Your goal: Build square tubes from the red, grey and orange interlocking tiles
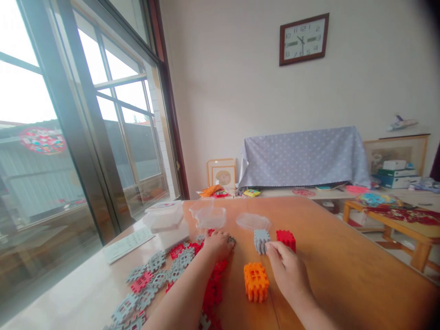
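Observation:
My left hand [219,244] is palm down at the far end of a loose spread of red and grey interlocking plastic tiles [160,277]. Its fingers are curled over a dark grey tile [232,240] that pokes out at the right. My right hand [288,270] pinches the right side of a neat stack of light grey tiles [261,240]; its fingertips are partly hidden. Just behind that hand stands a stack of red tiles [286,239]. Nearer to me, between my forearms, is an upright stack of orange tiles [256,282]. My left forearm covers part of the loose tiles.
Clear plastic containers [211,217] and a clear lid [253,222] lie at the table's back. White boxes [164,217] and a printed sheet [129,245] are on the left by the window. A low wooden bench [395,224] stands off the table's right edge.

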`<state>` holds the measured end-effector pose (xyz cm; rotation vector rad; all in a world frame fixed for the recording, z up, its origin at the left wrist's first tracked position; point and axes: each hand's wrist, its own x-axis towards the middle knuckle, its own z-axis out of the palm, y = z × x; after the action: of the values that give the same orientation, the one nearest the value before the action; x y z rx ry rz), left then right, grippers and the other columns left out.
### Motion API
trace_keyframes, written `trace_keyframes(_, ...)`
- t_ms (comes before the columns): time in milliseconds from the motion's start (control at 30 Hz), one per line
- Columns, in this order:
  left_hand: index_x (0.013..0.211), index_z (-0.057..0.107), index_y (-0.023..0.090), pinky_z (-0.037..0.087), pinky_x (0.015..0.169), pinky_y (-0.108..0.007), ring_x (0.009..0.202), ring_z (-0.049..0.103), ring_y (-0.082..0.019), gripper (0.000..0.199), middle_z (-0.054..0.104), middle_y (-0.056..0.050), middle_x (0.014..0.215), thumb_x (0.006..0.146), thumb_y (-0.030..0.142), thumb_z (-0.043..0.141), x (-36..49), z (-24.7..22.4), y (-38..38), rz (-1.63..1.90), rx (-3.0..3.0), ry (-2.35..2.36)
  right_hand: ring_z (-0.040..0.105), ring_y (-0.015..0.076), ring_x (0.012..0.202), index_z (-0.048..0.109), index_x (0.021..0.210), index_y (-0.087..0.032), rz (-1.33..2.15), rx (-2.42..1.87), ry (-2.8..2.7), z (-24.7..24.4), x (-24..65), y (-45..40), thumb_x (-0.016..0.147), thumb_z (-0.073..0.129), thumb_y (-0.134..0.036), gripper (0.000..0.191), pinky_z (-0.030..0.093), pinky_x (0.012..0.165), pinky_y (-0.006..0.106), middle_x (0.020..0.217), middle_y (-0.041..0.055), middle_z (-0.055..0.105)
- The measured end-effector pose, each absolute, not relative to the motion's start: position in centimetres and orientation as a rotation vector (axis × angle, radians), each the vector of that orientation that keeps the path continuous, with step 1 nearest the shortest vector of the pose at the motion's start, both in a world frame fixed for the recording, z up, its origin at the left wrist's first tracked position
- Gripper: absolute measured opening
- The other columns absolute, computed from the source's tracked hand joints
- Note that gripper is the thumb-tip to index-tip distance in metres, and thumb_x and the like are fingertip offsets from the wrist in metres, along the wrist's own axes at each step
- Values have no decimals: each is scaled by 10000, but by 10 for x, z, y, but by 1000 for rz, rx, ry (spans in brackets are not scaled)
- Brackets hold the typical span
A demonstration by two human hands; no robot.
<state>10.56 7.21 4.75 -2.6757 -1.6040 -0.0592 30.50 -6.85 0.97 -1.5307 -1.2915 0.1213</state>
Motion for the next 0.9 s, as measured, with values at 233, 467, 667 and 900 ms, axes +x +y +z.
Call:
trace_keyframes(233, 1235, 626, 251, 183, 1145, -631, 1301, 511, -340, 404, 633, -134, 1326, 887, 408, 491, 57, 54, 63, -113, -2608, -1645, 652, 238, 727, 714, 886, -249, 216, -1547, -1275, 18, 304, -69, 911, 466, -553, 393, 498, 680, 339, 801, 49, 757)
trace_keyframes(467, 1210, 639, 163, 383, 1096, -425, 1248, 561, -294, 428, 658, -148, 1279, 972, 421, 395, 65, 61, 26, -871, -2846, -1853, 702, 280, 859, 732, 930, -211, 496, -1452, -963, 25, 292, -77, 901, 449, -657, 530, 534, 773, 391, 898, 106, 781)
trace_keyframes(667, 1480, 445, 137, 303, 1201, -422, 1468, 357, -279, 822, 400, -141, 1577, 928, 733, 320, 107, 45, -41, -2222, -2823, -2402, 697, 309, 1044, 736, 1046, -168, 743, -1313, -707, 23, 268, -83, 866, 421, -767, 700, 550, 887, 432, 1070, 148, 767)
trace_keyframes(900, 1491, 442, 131, 261, 1234, -444, 1521, 209, -283, 895, 330, -113, 1606, 900, 787, 292, 143, 33, -77, -2669, -2563, -2569, 499, 299, 1378, 638, 1318, -168, 990, -1196, -621, 16, 256, -86, 886, 359, -780, 799, 407, 1140, 447, 1462, 132, 560)
